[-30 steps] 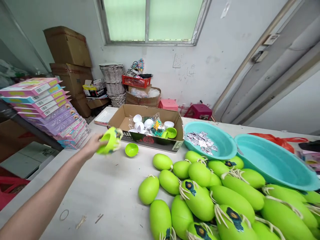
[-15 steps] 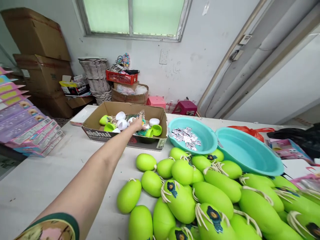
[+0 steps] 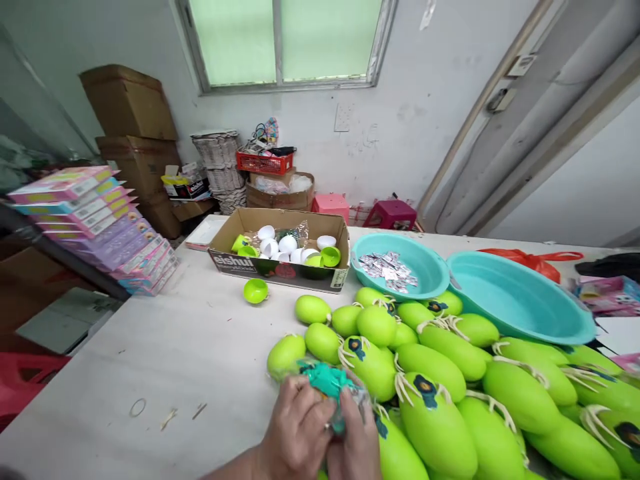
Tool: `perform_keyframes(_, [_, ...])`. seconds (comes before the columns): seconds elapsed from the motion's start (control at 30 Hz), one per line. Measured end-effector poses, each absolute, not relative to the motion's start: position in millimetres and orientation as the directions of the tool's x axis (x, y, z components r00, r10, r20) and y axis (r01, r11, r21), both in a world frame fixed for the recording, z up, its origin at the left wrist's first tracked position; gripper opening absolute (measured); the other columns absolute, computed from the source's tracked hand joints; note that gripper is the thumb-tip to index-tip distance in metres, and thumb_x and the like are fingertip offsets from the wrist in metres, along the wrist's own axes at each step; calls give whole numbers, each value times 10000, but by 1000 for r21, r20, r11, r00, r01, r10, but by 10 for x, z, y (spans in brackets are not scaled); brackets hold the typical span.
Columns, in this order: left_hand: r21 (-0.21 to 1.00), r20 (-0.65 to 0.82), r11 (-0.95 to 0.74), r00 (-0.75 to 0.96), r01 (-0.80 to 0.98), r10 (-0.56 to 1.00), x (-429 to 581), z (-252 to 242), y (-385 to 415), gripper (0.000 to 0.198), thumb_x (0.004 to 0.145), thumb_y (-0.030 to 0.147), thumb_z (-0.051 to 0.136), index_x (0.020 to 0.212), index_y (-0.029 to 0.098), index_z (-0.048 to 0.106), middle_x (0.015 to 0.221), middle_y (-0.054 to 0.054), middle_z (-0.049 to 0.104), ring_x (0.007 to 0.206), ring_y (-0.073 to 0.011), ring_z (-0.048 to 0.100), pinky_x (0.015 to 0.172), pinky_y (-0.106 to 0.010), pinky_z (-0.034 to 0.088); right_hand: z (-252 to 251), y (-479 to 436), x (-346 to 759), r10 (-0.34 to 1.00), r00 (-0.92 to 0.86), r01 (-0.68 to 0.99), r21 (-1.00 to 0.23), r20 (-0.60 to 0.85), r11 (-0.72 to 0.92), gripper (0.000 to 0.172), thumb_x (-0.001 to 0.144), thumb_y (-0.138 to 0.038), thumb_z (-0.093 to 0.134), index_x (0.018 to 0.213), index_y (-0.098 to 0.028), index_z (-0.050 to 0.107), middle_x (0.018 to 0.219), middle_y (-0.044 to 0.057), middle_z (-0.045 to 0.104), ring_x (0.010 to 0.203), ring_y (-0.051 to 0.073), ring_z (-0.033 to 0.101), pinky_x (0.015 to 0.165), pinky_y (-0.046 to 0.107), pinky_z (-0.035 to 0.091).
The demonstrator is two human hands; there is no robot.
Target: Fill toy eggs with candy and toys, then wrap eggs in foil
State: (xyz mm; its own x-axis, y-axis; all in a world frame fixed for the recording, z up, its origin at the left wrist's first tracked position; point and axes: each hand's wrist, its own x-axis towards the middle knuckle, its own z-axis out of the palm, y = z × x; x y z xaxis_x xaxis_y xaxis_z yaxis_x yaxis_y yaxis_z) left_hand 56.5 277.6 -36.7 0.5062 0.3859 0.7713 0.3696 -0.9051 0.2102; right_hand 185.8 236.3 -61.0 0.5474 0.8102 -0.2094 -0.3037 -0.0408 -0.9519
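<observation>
As hands [image 3: 300,433] clutch teal toy [image 3: 324,380], green eggs [image 3: 435,407] crowd.

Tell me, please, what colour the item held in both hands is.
The item is teal; the head view shows it.

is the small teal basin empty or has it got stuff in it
Not empty. A heap of small silvery packets lies on the bottom of the basin, covering only part of it.

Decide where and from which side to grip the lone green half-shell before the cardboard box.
Pinch the rim of the half-shell from above, probably: its hollow faces up, so one finger fits inside, thumb outside. It lies alone on the table, clear of the box.
</observation>
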Motion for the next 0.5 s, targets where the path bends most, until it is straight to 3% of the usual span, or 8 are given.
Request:
perform_keyframes(0.03, [295,741,-863,472,409,477,508,-425,2570,262,901,207,533,1156,207,596,1006,-89,643,904,-226,597,900,-421,476,-609,2410,1740,796,535,-422,-906,-283,-37,528,755,-560,697,1145,-215,613,978,64,724,890,282,695,771,429,585])
perform_keyframes(0.1, [545,624,-684,310,484,717,382,-477,2326,490,797,403,702,1232,218,575,1248,-140,559,1122,-316,557,933,-458,473,-603,2384,1576,795,487,-531,-845,-362,-59,475,702,-538,748,1001,-190,626,870,30,712,813,241,680,707,356,569])
perform_keyframes(0.17, [817,402,-395,76,420,912,275,-475,2218,683,714,553,743,1270,207,547,1267,-147,529,1128,-326,561,880,-417,504,-598,2230,1457,833,403,-566,-819,-379,-99,439,637,-477,820,901,-185,626,781,-6,687,734,195,647,664,297,538])
perform_keyframes(0.2, [906,275,-254,-14,339,961,234,-465,2183,661,713,570,736,1228,193,563,1186,-126,558,1054,-290,591,832,-373,514,-596,2129,1403,857,355,-554,-823,-373,-128,430,615,-455,843,866,-182,626,749,-18,674,700,175,627,654,277,522])
perform_keyframes(0.3, [988,40,-17,-142,154,989,128,-417,2074,405,699,497,757,907,179,616,909,-29,564,860,-194,581,771,-292,490,-585,1847,1257,894,271,-502,-845,-356,-184,437,603,-465,851,862,-185,638,772,-19,673,708,159,609,682,264,507])
perform_keyframes(0.37, [996,-41,53,-152,78,988,50,-379,1963,344,679,458,768,781,178,595,794,6,542,772,-160,551,719,-263,472,-579,1730,1185,888,268,-523,-830,-374,-192,492,636,-525,808,987,-221,646,893,-5,695,786,181,634,729,291,517])
perform_keyframes(0.43, [996,-89,92,-122,19,989,-28,-350,1812,284,701,422,751,769,179,622,727,18,564,709,-145,544,687,-255,471,-595,1664,1137,888,206,-546,-801,-411,-245,569,678,-597,741,1128,-268,625,1009,15,702,862,214,657,770,340,527])
perform_keyframes(0.5, [999,-24,31,-148,43,989,-93,-358,1637,266,702,402,763,832,185,682,760,-3,634,758,-169,586,751,-285,497,-653,1612,1105,875,53,-515,-764,-482,-389,601,672,-640,715,1117,-241,648,980,51,712,849,251,669,755,380,535])
